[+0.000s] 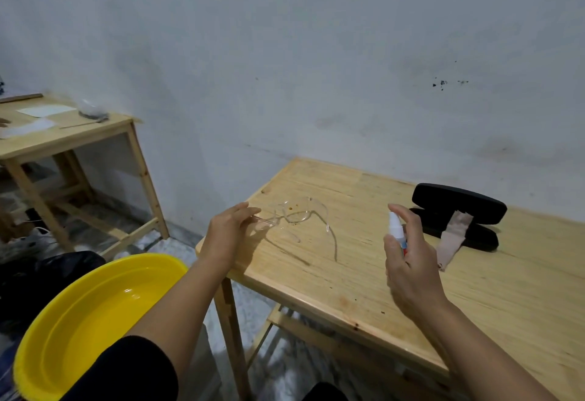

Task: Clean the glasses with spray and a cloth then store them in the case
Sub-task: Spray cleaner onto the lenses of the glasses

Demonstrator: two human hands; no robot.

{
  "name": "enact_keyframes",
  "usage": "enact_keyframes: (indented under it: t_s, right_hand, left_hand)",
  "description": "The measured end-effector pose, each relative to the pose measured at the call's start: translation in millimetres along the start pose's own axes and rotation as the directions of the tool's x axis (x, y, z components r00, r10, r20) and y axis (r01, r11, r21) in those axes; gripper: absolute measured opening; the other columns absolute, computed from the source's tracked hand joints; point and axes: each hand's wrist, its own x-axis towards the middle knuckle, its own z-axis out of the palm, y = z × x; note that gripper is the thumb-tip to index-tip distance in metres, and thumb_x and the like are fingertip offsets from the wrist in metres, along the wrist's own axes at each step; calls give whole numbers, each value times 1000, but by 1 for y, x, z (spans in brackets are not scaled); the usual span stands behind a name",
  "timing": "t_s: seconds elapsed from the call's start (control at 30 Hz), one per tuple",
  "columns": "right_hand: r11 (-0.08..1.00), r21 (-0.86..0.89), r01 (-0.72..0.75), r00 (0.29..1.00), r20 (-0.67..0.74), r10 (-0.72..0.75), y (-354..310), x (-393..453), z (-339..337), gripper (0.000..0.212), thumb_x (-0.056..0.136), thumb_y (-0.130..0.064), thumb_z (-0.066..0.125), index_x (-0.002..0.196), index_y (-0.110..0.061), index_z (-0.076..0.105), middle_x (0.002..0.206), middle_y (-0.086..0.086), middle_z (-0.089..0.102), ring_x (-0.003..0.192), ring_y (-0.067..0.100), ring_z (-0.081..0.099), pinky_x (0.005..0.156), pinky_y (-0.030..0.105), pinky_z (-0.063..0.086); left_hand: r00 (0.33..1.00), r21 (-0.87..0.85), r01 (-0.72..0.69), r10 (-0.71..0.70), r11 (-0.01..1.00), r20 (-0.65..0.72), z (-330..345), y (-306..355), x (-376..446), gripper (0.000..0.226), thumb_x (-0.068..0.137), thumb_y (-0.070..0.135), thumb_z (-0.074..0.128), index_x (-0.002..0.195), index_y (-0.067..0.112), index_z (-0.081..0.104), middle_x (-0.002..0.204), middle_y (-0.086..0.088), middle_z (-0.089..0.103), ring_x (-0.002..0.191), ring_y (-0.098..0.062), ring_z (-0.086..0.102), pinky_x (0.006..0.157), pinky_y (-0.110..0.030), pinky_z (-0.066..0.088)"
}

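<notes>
Over the table (364, 277), left hand (226, 231) holding glasses (296, 212), right hand (410, 261) gripping spray (397, 229)

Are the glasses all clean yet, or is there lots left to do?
Not yet. Done: the case lies open, with the cloth draped over it. In hand: the left hand holds the glasses by one arm above the table, and the right hand aims the spray bottle. Left: wiping, then putting them in the case.
</notes>
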Motion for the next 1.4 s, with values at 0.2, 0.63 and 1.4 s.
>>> enact_keyframes:
  t_s: [0.2, 0.63, 1.4]
  right_hand:
    - [1000, -8, 17, 999, 36, -17, -4, -12, -1, 45, 94, -18, 40, 125, -50, 33, 60, 7, 50, 45, 13, 38, 45, 31, 33]
    - [971, -44, 236, 970, 64, -233, -54, 5, 21, 36, 96, -22, 43, 132, -27, 42, 79, -22, 48, 63, -12, 51, 62, 1, 37]
    - [894, -206, 397, 914, 1, -406, -70, 24, 25, 37, 90, -42, 22, 125, -36, 28, 77, 7, 61, 60, 29, 55, 55, 30, 41]
  left_hand:
    - [974, -234, 112, -153, 966, -166, -7, 22, 4, 22, 89, 1, 55, 100, 10, 71, 96, -7, 73, 87, -7, 63, 87, -10, 41]
    - [928, -532, -10, -190, 847, -319, -41, 88, 11, 15, 89, 9, 59, 94, 13, 73, 82, 10, 70, 72, 14, 61, 79, -9, 50]
    - [931, -559, -31, -180, 829, -318, -36, 123, 9, 16, 88, 10, 59, 96, 13, 73, 81, 10, 69, 78, 1, 65, 80, -9, 49]
